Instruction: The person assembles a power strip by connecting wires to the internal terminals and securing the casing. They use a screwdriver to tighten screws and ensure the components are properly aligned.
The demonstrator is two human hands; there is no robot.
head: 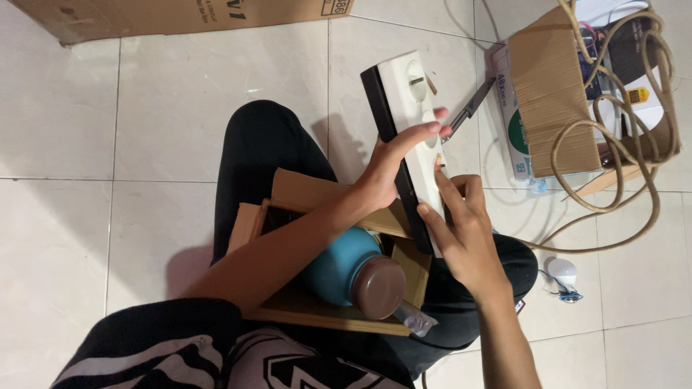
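I hold a long white power strip (405, 83) with a black base, tilted up over my lap. My left hand (393, 162) wraps around its middle, with the fingertips on the white socket face. My right hand (461, 230) grips the lower end, thumb on the black edge and index finger pressed on the white face. Close to my left fingertips, a slim dark-handled tool (467, 109) lies on the floor tiles.
A small open cardboard box (288, 194) on my lap holds a teal bottle (339, 266) with a brown cap. At the right are a cardboard box (551, 86) draped with beige cable (634, 173), a blue-and-white packet (508, 122) and a white bulb (562, 272). A large carton (166, 14) lies at the top.
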